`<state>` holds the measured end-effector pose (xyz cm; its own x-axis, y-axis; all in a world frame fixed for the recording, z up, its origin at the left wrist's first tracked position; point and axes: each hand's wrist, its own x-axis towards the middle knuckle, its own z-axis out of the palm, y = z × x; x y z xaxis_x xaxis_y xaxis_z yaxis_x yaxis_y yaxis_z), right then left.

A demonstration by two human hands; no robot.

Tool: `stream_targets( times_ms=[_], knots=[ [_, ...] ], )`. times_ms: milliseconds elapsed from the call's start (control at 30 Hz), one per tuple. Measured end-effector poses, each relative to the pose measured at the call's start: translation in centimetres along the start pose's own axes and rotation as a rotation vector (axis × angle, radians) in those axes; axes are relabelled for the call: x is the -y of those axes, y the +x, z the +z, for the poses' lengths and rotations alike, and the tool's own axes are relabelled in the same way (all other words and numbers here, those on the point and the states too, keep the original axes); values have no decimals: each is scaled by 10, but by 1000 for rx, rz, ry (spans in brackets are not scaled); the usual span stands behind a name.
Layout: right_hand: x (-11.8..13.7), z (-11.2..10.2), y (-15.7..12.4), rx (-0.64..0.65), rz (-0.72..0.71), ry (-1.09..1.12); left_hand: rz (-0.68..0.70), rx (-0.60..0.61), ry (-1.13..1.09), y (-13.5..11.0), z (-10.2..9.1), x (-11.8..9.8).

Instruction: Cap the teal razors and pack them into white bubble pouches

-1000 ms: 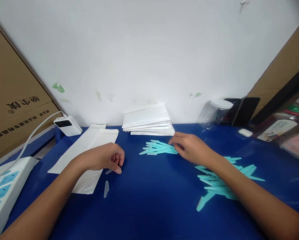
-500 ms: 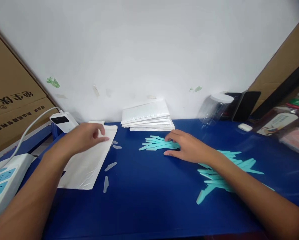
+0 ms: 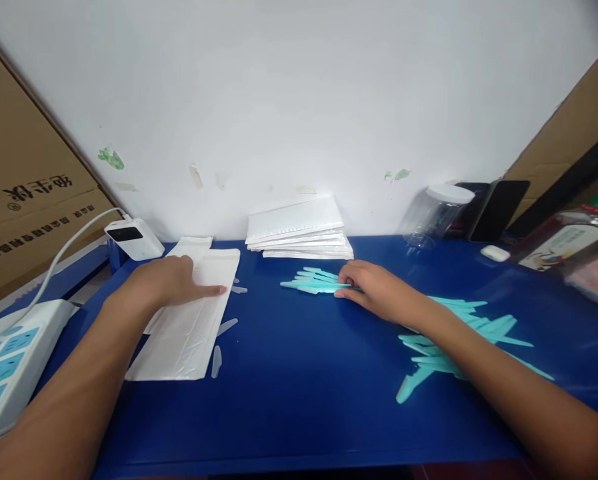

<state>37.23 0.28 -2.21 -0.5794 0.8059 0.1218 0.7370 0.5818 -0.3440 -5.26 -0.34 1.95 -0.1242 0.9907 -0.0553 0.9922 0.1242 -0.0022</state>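
My left hand (image 3: 171,283) lies flat on a white plastic bag (image 3: 186,327) on the blue table (image 3: 299,387), its index finger stretched out to the right. My right hand (image 3: 373,288) rests on the right end of a small bundle of teal sticks (image 3: 311,281), fingers curled over their ends. A larger loose pile of teal sticks (image 3: 453,340) lies under and beside my right forearm. Three small clear caps (image 3: 217,361) lie on the table just right of the bag.
A stack of white bags (image 3: 299,230) sits against the wall. At the left are a power bank (image 3: 133,239) and a power strip (image 3: 3,360). A clear jar (image 3: 431,215), a phone (image 3: 496,210) and an earbud case (image 3: 495,253) stand at the back right.
My left hand left the clear caps near the table's front, moved up onto the white bag and flattened out. My right hand stayed at the small teal bundle, drawing its fingers in.
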Motion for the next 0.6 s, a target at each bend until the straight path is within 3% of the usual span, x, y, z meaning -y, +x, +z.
stream_targets(
  times_ms=[133,267,500,600],
  knots=[
    [5,-3,-1,43,2,1,0,40,65,-8,-1,-27],
    [14,-5,-4,88,-18,-135,-60,71,139,-9,4,-46],
    [22,-5,-7,109,7,-246,-67,47,154,-14,-1,-50],
    [23,-8,-7,112,20,-220,-47,-35,133,-16,-9,-47]
  ],
)
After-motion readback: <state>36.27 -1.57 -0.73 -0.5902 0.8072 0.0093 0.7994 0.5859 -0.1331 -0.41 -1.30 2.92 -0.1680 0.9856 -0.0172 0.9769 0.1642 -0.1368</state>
